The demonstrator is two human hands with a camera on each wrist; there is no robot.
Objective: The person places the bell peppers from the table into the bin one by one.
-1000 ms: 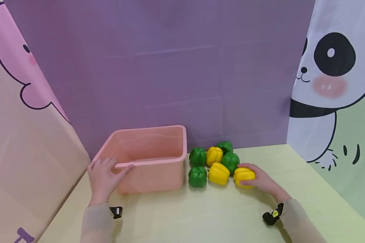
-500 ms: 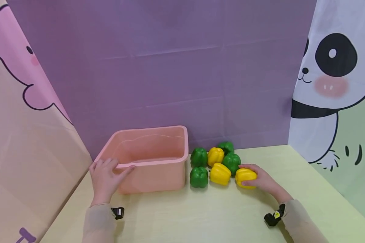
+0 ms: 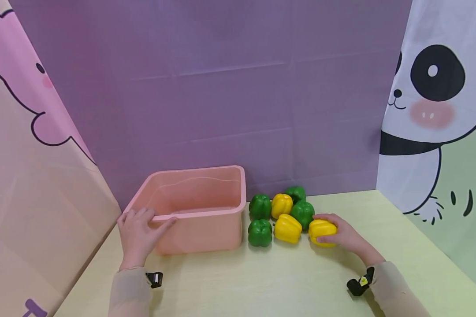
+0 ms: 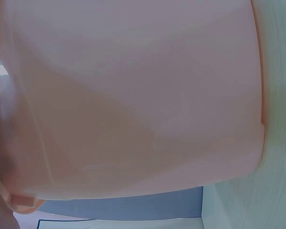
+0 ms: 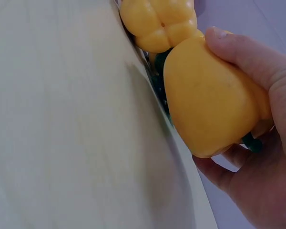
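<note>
A pink plastic tub (image 3: 206, 229) stands at the left of the pale table. My left hand (image 3: 139, 232) holds its near left corner, fingers over the rim and thumb along the front lip. The left wrist view shows little beyond the tub wall (image 4: 133, 105). To the right of the tub lies a cluster of green and yellow toy peppers. My right hand (image 3: 339, 233) grips the rightmost yellow pepper (image 3: 320, 231), which sits on the table. In the right wrist view my fingers wrap this yellow pepper (image 5: 209, 100), with another yellow pepper (image 5: 157, 21) just beyond it.
The cluster holds a green pepper (image 3: 259, 232) and a yellow pepper (image 3: 287, 228) in front, with more green and yellow ones behind. A purple backdrop (image 3: 222, 88) closes the rear; cartoon panels stand at both sides. Bare tabletop (image 3: 254, 281) lies between my arms.
</note>
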